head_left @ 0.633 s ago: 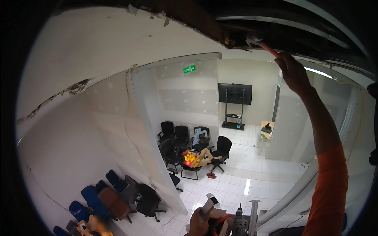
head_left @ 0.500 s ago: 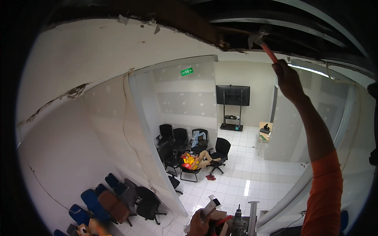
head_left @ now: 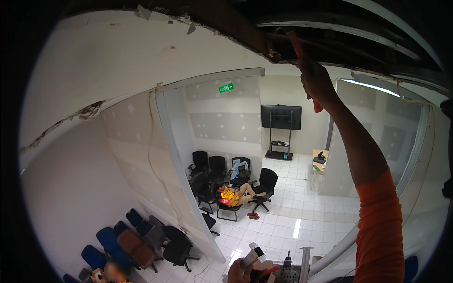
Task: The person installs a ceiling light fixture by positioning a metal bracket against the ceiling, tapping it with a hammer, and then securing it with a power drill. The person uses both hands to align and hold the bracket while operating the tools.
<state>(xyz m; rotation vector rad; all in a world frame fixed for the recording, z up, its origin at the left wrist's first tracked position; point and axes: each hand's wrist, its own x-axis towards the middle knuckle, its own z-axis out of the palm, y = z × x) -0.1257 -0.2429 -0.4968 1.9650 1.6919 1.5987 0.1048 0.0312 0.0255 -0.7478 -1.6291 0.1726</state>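
The right hand point(head_left: 315, 81) is closed around the red handle of a hammer point(head_left: 296, 45), its dim head up past the ragged edge of the white ceiling point(head_left: 203, 49). The left hand point(head_left: 239, 270), fingers curled, grips a pale box-shaped piece point(head_left: 254, 254) near an upright drill point(head_left: 288, 272).

Right hand point(head_left: 315, 81) grips a red-handled hammer point(head_left: 296, 45) overhead — left hand point(head_left: 239, 271) holds a pale boxy piece point(head_left: 254, 255).
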